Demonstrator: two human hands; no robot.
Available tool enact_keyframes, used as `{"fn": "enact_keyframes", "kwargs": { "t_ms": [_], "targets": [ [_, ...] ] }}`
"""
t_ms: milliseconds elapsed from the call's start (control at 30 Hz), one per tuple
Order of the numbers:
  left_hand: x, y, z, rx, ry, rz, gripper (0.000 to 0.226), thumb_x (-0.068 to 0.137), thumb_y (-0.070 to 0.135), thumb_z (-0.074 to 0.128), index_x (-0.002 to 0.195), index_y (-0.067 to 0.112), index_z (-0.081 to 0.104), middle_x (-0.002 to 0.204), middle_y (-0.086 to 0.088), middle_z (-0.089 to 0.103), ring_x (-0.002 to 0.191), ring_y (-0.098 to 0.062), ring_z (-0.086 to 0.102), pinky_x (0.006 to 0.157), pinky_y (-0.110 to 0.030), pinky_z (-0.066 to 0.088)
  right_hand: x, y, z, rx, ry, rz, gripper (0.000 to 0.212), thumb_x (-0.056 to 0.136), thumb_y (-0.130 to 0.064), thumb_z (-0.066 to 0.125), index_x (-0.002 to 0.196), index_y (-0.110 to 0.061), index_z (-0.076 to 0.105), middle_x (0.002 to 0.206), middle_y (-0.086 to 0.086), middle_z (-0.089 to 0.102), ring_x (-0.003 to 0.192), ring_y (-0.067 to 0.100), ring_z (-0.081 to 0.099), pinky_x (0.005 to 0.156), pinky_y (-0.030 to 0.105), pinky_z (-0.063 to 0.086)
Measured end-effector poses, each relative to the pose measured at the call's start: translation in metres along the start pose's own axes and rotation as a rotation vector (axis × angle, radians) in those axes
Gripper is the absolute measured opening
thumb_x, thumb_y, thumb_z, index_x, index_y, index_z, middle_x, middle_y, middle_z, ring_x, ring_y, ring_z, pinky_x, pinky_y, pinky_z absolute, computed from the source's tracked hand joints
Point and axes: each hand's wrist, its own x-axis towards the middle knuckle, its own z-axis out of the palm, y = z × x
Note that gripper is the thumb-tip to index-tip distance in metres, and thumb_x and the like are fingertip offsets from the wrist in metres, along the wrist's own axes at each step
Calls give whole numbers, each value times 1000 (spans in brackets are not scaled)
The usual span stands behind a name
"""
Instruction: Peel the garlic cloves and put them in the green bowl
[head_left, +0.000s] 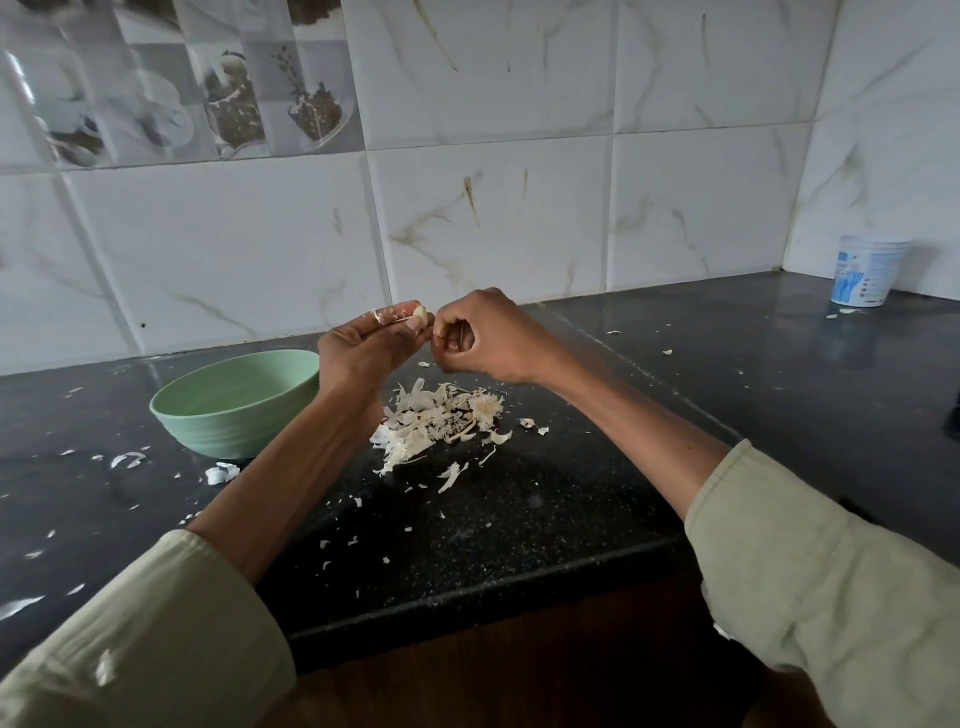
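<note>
Broadly, the black counter (519, 519) fills the lower scene, backed by a white tiled wall (493, 208) that turns a corner at far right. Its front edge runs close below the forearms, with dark wood beneath; the widest bare stretch of counter lies to the right, between the hands and a white tub (865, 273) standing in the corner, and holds only a few flakes.

Both arms reach forward in pale green sleeves (831, 561) pushed up the forearms, and the hands meet above the counter, just in front of the wall. Left hand (363, 353) is raised with its back toward the camera, fingers curled, holding a clove (422, 313) at the fingertips. Right hand (493, 338) is held just beside it, fingers curled in and thumb and forefinger pinched at the clove's skin, so the two hands nearly touch.

Left of the left wrist sits the green bowl (234, 410), upright on the counter; its inside is mostly hidden by the near wall, so what it holds cannot be told.

Below the hands lies a heap of peels (441, 421), with smaller scraps (222, 473) scattered near the bowl and toward the front edge
</note>
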Motion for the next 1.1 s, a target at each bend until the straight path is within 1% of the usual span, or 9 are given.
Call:
{"fn": "enact_keyframes", "kwargs": {
  "t_ms": [67,200,367,500,633,767,867,933,1100],
  "targets": [
    [0,-1,-1,-7,-21,-9,22,91,-7,72,113,-6,74,104,-20,79,100,-26,78,86,-25,62,0,1,-5,4,0,23,7,89,-20,80,91,-13,77,78,-9,72,63,-3,61,62,17,46],
    [5,-2,-3,65,-79,9,28,92,-9,70,119,-3,73,105,-16,78,99,-22,76,87,-24,61,-1,2,-15,-11,72,74,30,103,-39,62,90,-16,78,75,-8,74,60,4,67,65,29,56],
    [8,-3,-4,140,-105,30,31,91,-4,73,121,0,74,111,-17,76,98,-18,72,87,-23,59,2,6,-16,107,195,72,10,92,-22,78,94,-13,75,82,-5,74,61,5,64,62,23,53],
    [6,-2,-4,234,-97,103,33,90,2,78,123,2,74,104,-17,77,88,-13,73,80,-20,58,4,6,-15,99,225,37,10,88,-20,81,98,-17,77,87,-10,74,64,2,62,65,16,51],
    [3,-2,-4,300,-79,150,30,90,2,78,120,1,73,92,-10,77,80,-11,72,75,-17,57,5,5,-14,53,213,27,10,88,-20,82,96,-14,80,82,-10,74,70,1,66,66,10,48],
    [4,-3,-5,320,-72,147,28,91,9,80,118,2,75,97,-13,79,84,-11,73,78,-20,56,4,4,-14,75,183,26,7,91,-18,79,93,-12,77,77,-8,75,64,-5,64,66,12,49],
    [5,-3,-4,328,-73,149,24,93,15,79,115,5,76,95,-10,78,85,-11,70,82,-23,57,2,1,-12,104,129,66,11,99,-16,69,102,-5,70,83,-3,73,68,1,65,67,18,53],
    [5,-3,-4,351,-85,175,24,95,19,77,114,6,76,93,-8,76,83,-11,67,81,-23,56,2,0,-8,144,47,122,15,105,-19,58,108,-5,62,87,3,73,71,13,69,67,26,55],
    [3,-4,0,450,-112,272,27,100,26,70,114,3,72,87,0,76,76,-3,67,70,-16,53,1,-8,-2,310,-47,232,24,111,-25,43,100,-5,51,79,10,66,62,17,63,54,28,50]
  ]
}}
